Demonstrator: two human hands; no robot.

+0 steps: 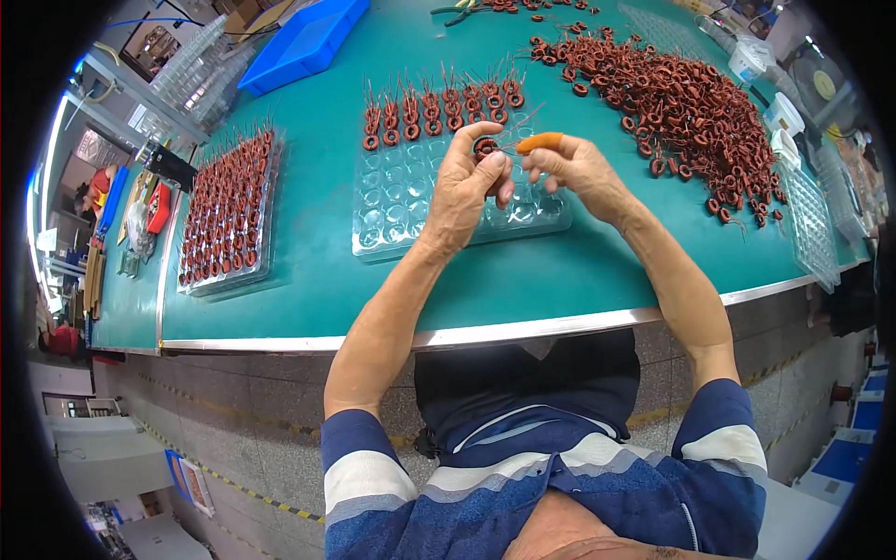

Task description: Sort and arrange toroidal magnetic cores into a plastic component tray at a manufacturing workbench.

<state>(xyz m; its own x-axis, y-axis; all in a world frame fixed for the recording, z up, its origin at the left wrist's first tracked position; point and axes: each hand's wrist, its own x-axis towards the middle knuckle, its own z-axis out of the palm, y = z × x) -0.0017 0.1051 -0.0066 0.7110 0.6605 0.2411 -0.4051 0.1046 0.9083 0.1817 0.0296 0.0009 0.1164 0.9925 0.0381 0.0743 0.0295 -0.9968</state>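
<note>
From the head view, my left hand (464,187) holds one small dark red-brown, ring-shaped coil (484,147) of wound wire, pinched between thumb and fingers above a clear plastic tray with round cups (371,250). My right hand (583,177) is just beside it, fingertips drawn narrow at the thin wire leads (507,148); I cannot tell whether this grip has a lead between them. One of its fingers wears an orange rubbery finger cover (539,142).

I judge the coil to be light yet solid, its ring stiff, the winding a little slick, the core perhaps brittle if dropped. The leads look springy and easily bent, so the ring's outer sides are where I'd take hold, leaving the leads free.

Counting: one coil in my left grip; in the tray before me, three rows of standing coils, about seven or eight across, the leads crowding too much to be exact. One filled clear plastic tray stack (268,229) stands to my left, its coils too dense to number. To my right lies one loose heap of red-brown coils (681,112), beyond counting. At the far side of the green tabletop (317,177) sits one shallow blue plastic bin (303,47).
</note>
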